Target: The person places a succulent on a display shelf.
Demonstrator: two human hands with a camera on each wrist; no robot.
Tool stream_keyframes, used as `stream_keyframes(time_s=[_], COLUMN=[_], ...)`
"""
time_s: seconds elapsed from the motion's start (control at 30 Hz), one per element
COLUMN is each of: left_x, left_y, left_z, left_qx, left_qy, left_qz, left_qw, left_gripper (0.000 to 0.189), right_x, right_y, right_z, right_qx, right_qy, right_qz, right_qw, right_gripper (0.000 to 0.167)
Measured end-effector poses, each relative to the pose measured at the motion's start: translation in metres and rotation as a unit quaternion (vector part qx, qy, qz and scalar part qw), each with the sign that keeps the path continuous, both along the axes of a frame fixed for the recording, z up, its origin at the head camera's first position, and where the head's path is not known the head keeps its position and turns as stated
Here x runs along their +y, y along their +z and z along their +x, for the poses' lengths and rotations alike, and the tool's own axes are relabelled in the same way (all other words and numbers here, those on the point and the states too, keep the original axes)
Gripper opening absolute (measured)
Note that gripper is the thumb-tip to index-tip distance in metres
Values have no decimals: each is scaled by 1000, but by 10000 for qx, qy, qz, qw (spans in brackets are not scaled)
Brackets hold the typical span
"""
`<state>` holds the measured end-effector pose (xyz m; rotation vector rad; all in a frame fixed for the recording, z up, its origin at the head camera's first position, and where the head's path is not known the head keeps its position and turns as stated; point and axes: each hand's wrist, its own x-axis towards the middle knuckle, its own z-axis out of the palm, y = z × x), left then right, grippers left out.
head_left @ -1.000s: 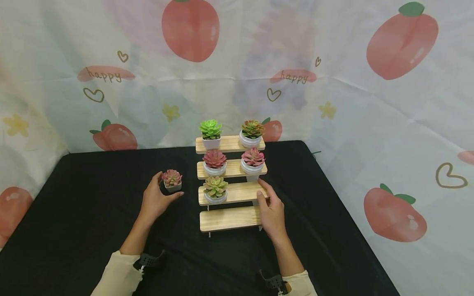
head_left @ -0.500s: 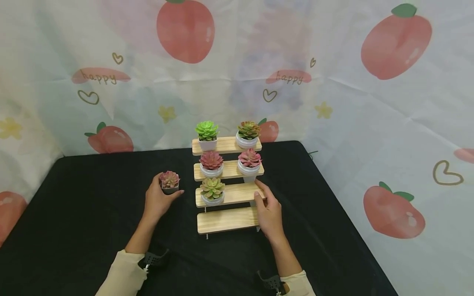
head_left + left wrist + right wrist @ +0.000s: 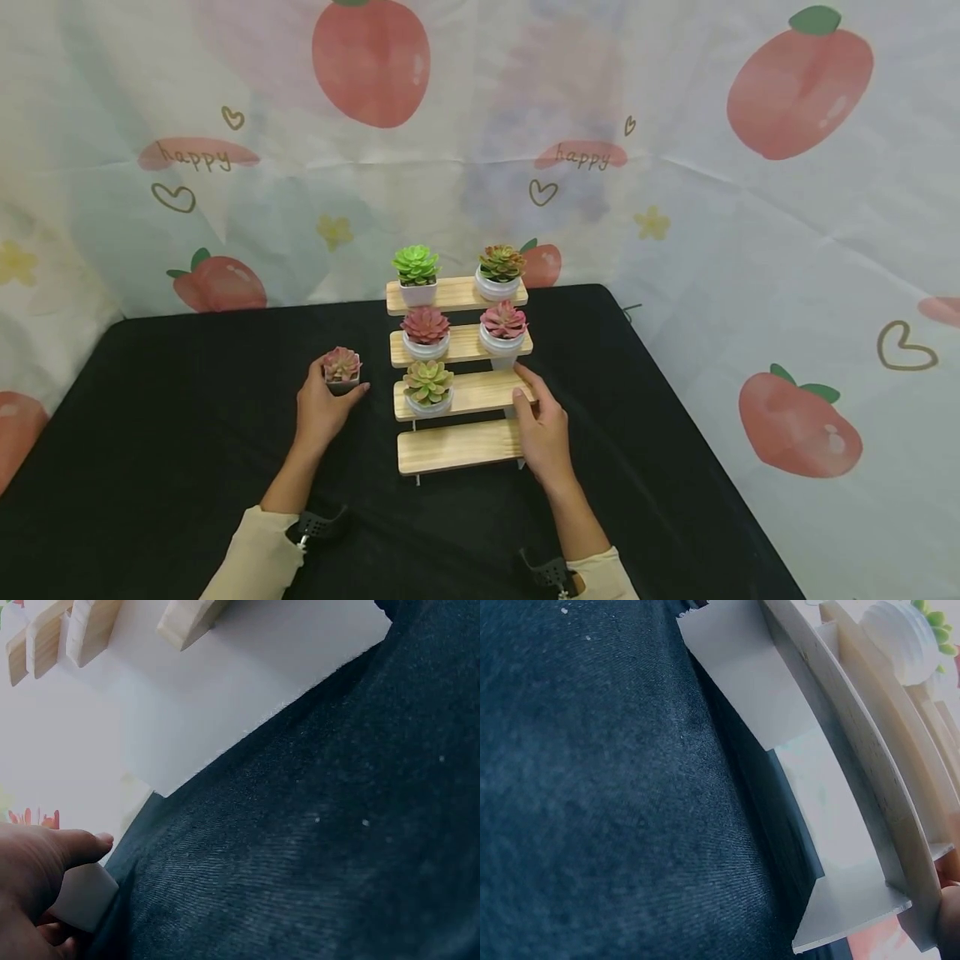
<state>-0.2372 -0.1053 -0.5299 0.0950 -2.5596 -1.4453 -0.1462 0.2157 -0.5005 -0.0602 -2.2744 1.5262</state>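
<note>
A small pink succulent (image 3: 342, 365) in a square white pot (image 3: 84, 896) stands on the black cloth left of a four-step wooden plant stand. My left hand (image 3: 321, 408) curls round this pot, fingers on its far left side and thumb at its right. With thumb and fingers, my right hand (image 3: 546, 429) grips the right end of the stand's second-lowest shelf (image 3: 487, 390). On that shelf's left sits a yellow-green succulent (image 3: 428, 383). The bottom shelf (image 3: 457, 447) is bare. In the right wrist view only a bit of the right hand shows beside the stand (image 3: 862, 750).
A bright green succulent (image 3: 416, 271) and a brownish-green one (image 3: 501, 268) occupy the top shelf. Below them stand a dark pink succulent (image 3: 426, 327) and a lighter pink one (image 3: 503, 323). Behind the black-covered table (image 3: 187, 417) hangs a peach-printed curtain (image 3: 450, 183).
The head view has shifted slightly, so everything appears a little farther left. The pink succulent's pot has turned a little within my left hand. My right hand keeps its place on the stand.
</note>
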Motion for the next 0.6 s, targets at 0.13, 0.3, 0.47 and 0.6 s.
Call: stream_keyframes(time_s=[0.13,0.3,0.47,0.6], left_x=[1,2,2,2], left_y=[0,-2,-3,-4], left_z=[-1,-1,-2,-1], left_qx=[68,77,114,148], left_qy=[28,106,190,214], left_qz=[31,-8,24,87], left_qw=[10000,9999,9998,9996], left_gripper=[84,84,81,79], right_x=[0,0,-1,-1], right_y=[0,0,1,1], right_z=[0,0,0,0], right_qx=[11,-23,0,-18], right_qy=[-11,-25,-20,-23], right_qz=[24,23,6,11], right_qw=[10000,10000,10000,10000], right_gripper=[39,38,38,38])
